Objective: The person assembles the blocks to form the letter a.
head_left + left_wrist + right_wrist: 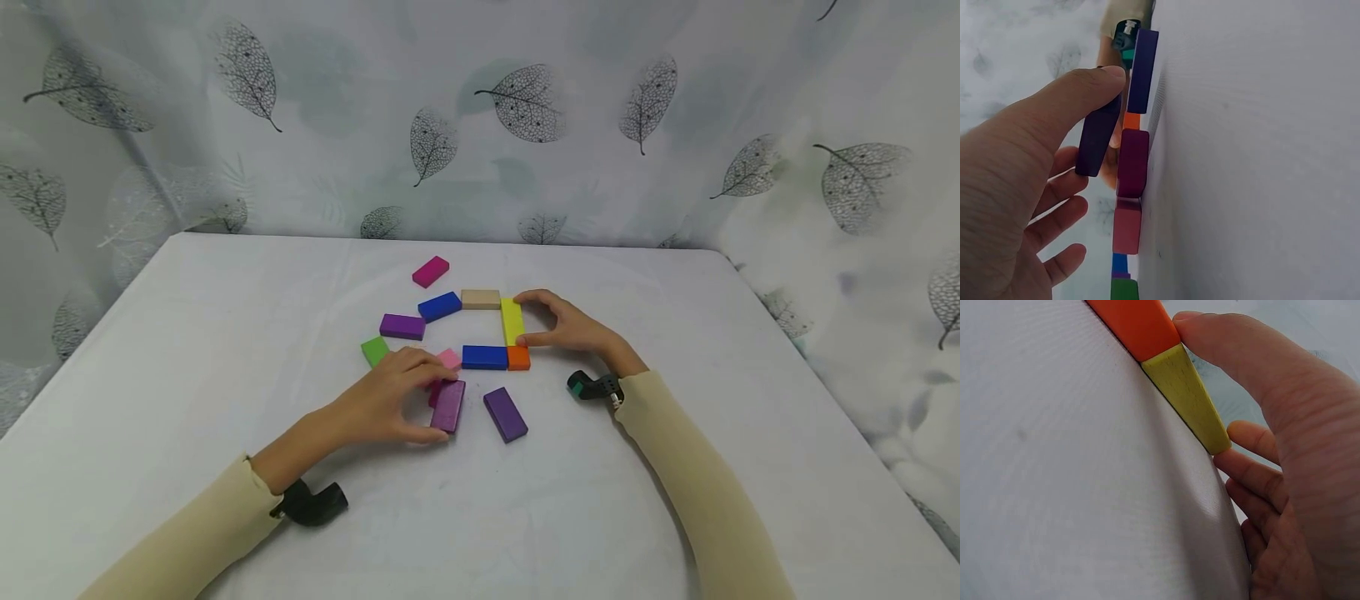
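My left hand [386, 398] holds a purple block [448, 407] by its ends between thumb and fingers. In the left wrist view this purple block [1099, 134] is raised off the tabletop. Below and partly hidden by it lie a magenta block [1132, 164] and a pink block [449, 359]. My right hand [570, 329] spans a yellow block [512, 321], fingertips at its far end and thumb by its near end. An orange block [518, 358] touches the yellow one's near end, as the right wrist view confirms, and a blue block [484, 357] adjoins the orange.
A tan block [480, 299], a second blue block [440, 307], another purple block [402, 327] and a green block [375, 351] continue the ring of blocks. Outside it lie a magenta block [431, 272] and a dark purple block [506, 415]. All rest on a white-covered table [570, 517].
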